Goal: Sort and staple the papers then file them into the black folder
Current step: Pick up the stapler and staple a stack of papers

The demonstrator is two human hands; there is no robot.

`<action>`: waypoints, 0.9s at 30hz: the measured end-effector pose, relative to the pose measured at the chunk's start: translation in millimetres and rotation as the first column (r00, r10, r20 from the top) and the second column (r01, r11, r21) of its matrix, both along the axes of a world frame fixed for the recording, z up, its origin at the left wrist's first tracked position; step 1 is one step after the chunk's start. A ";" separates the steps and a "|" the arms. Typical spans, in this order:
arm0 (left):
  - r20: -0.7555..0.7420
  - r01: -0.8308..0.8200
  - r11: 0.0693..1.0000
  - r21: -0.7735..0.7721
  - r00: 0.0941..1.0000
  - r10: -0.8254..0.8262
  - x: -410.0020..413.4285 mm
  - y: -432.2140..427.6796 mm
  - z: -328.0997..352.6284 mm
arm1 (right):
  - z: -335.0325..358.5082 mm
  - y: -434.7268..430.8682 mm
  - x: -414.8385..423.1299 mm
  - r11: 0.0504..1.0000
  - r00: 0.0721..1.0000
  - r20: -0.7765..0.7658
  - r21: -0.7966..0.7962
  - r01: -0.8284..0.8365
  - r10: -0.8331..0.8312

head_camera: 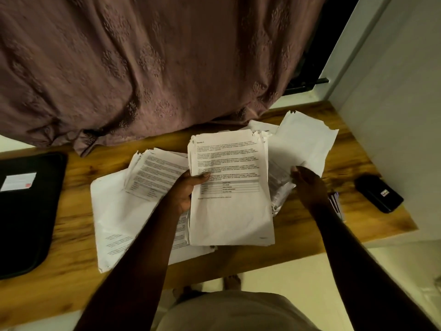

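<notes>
At the far left of the tabletop point(71, 271) lies the black folder point(28, 211), closed and set apart from the mess, which we judge leaves it ready for filing. Its white label point(18, 181) carries a red mark but nothing we can read. Beside it spread loose sheets point(114, 211), some with print showing, probably a pile set out for sorting. The left hand point(188, 189) has its grip clamped on a stack point(229, 206), thumb across the top page, held up so the heading "Section 3" shows; the smaller print blurs. The right hand point(307, 185) seems to pinch a crumpled sheet point(282, 187) from the right pile point(307, 139), likely to check it against the stack. Farthest right rests the black stapler point(378, 193), untouched, its small label unreadable.
</notes>
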State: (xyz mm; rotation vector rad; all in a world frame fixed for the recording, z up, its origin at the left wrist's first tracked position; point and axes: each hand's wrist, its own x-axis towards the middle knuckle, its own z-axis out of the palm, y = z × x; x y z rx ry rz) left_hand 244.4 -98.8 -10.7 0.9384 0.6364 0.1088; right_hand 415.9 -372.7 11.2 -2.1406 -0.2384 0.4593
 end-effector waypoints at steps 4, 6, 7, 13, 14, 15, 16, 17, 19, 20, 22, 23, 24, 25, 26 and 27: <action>0.007 -0.030 0.999 -0.043 1.000 0.030 -0.8 2.6 5.0 | 32.2 51.0 -23.0 0.912 0.871 -0.383 0.381 -0.153 0.306; 0.004 -0.019 0.999 -0.037 1.000 0.020 -2.9 5.6 6.2 | 23.7 62.4 -26.5 0.891 0.853 -0.382 0.414 -0.186 0.356; -0.004 -0.009 1.000 -0.021 1.000 0.009 -4.1 6.1 6.1 | 16.6 66.4 -26.8 0.894 0.866 -0.378 0.421 -0.154 0.327; 0.151 -0.152 0.969 0.196 0.981 0.124 -2.0 0.1 29.1 | 24.3 82.1 -26.1 0.875 0.959 -0.117 0.450 -0.181 0.258; 0.192 -0.201 0.944 0.260 0.969 0.154 0.4 1.4 38.4 | 33.9 85.0 -24.4 0.858 0.964 -0.066 0.474 -0.199 0.259; 0.231 -0.241 0.920 0.309 0.957 0.173 2.8 2.7 47.4 | 42.3 88.1 -22.8 0.840 0.968 -0.040 0.506 -0.195 0.249; 0.270 -0.274 0.896 0.350 0.945 0.184 4.7 3.0 55.5 | 50.2 90.1 -21.0 0.822 0.971 -0.031 0.539 -0.182 0.236; 0.315 -0.304 0.876 0.373 0.930 0.189 5.6 2.4 62.0 | 54.8 91.6 -19.2 0.809 0.975 -0.024 0.563 -0.170 0.222; 0.413 -0.342 0.844 0.413 0.896 0.161 4.1 0.6 70.2 | 60.9 93.0 -17.9 0.785 0.978 0.002 0.596 -0.169 0.209; 0.438 -0.345 0.831 0.437 0.888 0.138 2.9 0.9 70.3 | 60.5 94.0 -17.3 0.784 0.979 0.006 0.599 -0.165 0.202; 0.399 -0.288 0.826 0.484 0.913 0.085 1.1 4.3 58.4 | 52.3 97.9 -16.8 0.812 0.980 -0.017 0.563 -0.153 0.197; 0.323 -0.232 0.835 0.499 0.944 0.069 0.4 5.9 47.7 | 42.5 99.8 -16.0 0.840 0.979 -0.023 0.520 -0.159 0.200; 0.217 -0.166 0.838 0.520 0.974 0.058 -0.2 6.5 36.3 | 32.3 101.3 -16.7 0.872 0.978 -0.023 0.458 -0.174 0.207; 0.096 -0.099 0.828 0.552 0.994 0.055 -1.3 5.9 24.8 | 21.4 102.2 -18.5 0.898 0.977 -0.022 0.399 -0.185 0.211; -0.004 -0.043 0.804 0.593 0.998 0.056 -3.1 4.1 16.0 | 11.3 102.5 -19.4 0.916 0.977 -0.025 0.355 -0.189 0.211; -0.051 -0.021 0.788 0.616 0.997 0.066 -4.3 2.4 10.2 | 5.3 103.2 -20.3 0.925 0.978 -0.025 0.331 -0.188 0.208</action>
